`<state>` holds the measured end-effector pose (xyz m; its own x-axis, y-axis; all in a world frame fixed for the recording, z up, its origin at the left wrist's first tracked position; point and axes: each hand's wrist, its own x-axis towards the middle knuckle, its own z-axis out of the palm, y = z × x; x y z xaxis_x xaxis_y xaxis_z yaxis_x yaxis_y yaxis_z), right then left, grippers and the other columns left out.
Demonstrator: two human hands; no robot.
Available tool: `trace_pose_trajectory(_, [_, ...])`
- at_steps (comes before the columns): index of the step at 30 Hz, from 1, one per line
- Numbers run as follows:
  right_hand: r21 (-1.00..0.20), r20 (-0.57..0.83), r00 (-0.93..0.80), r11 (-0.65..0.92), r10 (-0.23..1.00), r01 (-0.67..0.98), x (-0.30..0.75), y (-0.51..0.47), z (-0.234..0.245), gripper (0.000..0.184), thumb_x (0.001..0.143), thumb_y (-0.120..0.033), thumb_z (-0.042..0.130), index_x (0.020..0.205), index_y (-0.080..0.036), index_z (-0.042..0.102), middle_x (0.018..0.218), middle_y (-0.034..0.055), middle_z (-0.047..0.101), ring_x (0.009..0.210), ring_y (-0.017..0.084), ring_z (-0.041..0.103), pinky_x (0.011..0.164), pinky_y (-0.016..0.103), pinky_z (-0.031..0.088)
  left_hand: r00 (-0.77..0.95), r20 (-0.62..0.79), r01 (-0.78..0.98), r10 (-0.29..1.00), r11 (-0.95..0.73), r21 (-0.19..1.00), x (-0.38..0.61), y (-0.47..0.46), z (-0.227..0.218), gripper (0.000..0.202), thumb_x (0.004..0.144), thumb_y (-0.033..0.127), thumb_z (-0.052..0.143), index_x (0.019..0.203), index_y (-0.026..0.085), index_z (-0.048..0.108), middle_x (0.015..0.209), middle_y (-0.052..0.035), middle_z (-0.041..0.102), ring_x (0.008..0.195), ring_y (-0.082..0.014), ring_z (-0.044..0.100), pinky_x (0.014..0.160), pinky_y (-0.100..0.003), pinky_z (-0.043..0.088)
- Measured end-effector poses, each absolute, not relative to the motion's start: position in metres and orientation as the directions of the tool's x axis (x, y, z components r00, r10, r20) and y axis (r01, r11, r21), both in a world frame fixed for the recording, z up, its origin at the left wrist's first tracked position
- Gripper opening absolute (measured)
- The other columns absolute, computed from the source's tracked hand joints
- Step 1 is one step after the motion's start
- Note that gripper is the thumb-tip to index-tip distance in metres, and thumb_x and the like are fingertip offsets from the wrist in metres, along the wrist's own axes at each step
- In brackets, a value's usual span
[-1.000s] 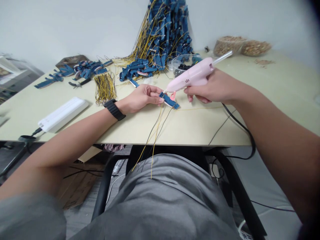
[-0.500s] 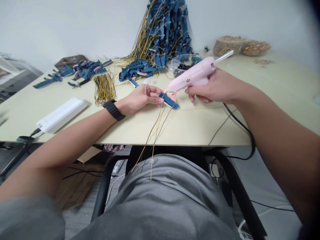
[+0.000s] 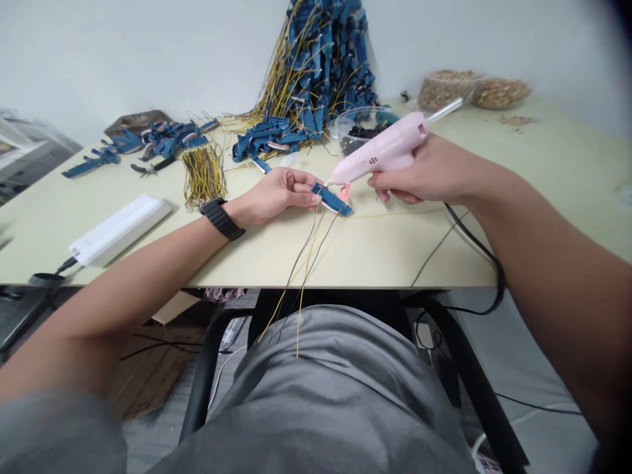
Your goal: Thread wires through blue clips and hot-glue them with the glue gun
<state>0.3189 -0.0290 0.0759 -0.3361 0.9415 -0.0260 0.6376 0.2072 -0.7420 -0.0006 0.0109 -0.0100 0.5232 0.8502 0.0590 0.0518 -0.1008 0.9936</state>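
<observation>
Between its thumb and fingers, my left hand (image 3: 282, 196) pinches one end of a small blue plastic part (image 3: 332, 199). Thin yellow and black wires (image 3: 307, 263) run from that part down over the table edge onto my lap. My right hand (image 3: 429, 172) is wrapped round a pink hot glue gun (image 3: 378, 153) with a clear glue stick (image 3: 443, 112) poking out of its back. The gun's nozzle is at the left end of the blue part, close to my left fingertips; whether it touches cannot be made out.
Behind my hands rises a big heap of blue parts with wires (image 3: 328, 66). A clear tub of black pieces (image 3: 356, 138) stands before it. Bundled wires (image 3: 203, 174), pliers (image 3: 152, 167) and a white box (image 3: 121, 229) lie left. A black cable (image 3: 486, 253) hangs at right.
The view has shifted very slightly. Both hands keep their hold, with the glue gun's nozzle still at the blue part's left end.
</observation>
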Motion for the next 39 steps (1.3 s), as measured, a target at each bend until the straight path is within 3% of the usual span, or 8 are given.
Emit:
trace_pose_trajectory(6, [-0.679,-0.047,-0.298,0.189,0.953,0.709,0.317,-0.029,0.076,0.034,0.101,-0.010,0.086,0.072,-0.024,0.075,0.059,0.0011,0.061,0.059,0.018,0.056,0.066,0.038,0.045,0.526,0.065,0.030,0.848,-0.095,0.995,0.001,0.008,-0.008,0.036,0.083,0.026,0.123,0.108,0.014,0.100,0.099,-0.0079,0.095,0.091,-0.0208,0.088,0.094,-0.035,0.070])
trace_pose_trajectory(12, [-0.709,-0.055,-0.364,0.220,0.930,0.670,0.320,-0.028,0.074,0.039,0.101,-0.030,0.100,0.077,-0.028,0.069,0.060,0.0013,0.059,0.067,0.022,0.053,0.071,0.041,0.050,0.491,0.056,0.042,0.870,-0.087,0.995,0.004,0.005,-0.005,0.025,0.087,0.015,0.117,0.103,0.013,0.098,0.098,-0.0084,0.094,0.088,-0.0204,0.087,0.094,-0.035,0.067])
trace_pose_trajectory(18, [-0.700,-0.055,-0.305,0.180,0.951,0.691,0.313,-0.036,0.080,0.036,0.102,-0.013,0.088,0.072,-0.024,0.072,0.060,0.0027,0.061,0.064,0.018,0.052,0.068,0.039,0.043,0.491,0.059,0.053,0.869,-0.097,0.994,0.005,0.005,-0.004,0.027,0.084,0.017,0.118,0.103,0.014,0.099,0.098,-0.0084,0.094,0.089,-0.0219,0.088,0.092,-0.035,0.069])
trace_pose_trajectory(26, [-0.714,-0.063,-0.288,0.158,0.956,0.682,0.310,-0.035,0.081,0.038,0.102,-0.005,0.087,0.072,-0.023,0.072,0.061,0.0006,0.063,0.060,0.016,0.055,0.066,0.037,0.043,0.506,0.072,0.036,0.859,-0.105,0.994,0.005,0.004,-0.003,0.031,0.081,0.021,0.120,0.104,0.014,0.100,0.094,-0.0069,0.093,0.084,-0.0185,0.084,0.086,-0.031,0.067])
trace_pose_trajectory(32, [-0.715,-0.050,-0.305,0.179,0.951,0.676,0.306,-0.043,0.085,0.039,0.107,-0.006,0.081,0.073,-0.023,0.072,0.058,0.0001,0.059,0.062,0.015,0.052,0.067,0.035,0.044,0.505,0.056,0.026,0.862,-0.080,0.996,0.006,0.004,-0.004,0.032,0.081,0.021,0.121,0.103,0.014,0.098,0.095,-0.0068,0.093,0.088,-0.0191,0.086,0.091,-0.033,0.069])
trace_pose_trajectory(39, [-0.706,-0.027,-0.294,0.190,0.955,0.682,0.306,-0.033,0.078,0.039,0.101,-0.004,0.082,0.069,-0.023,0.072,0.059,0.0013,0.063,0.057,0.015,0.054,0.061,0.035,0.042,0.517,0.055,0.031,0.854,-0.083,0.996,0.005,0.004,-0.003,0.033,0.081,0.022,0.122,0.099,0.015,0.095,0.094,-0.0053,0.092,0.088,-0.0174,0.085,0.091,-0.030,0.069])
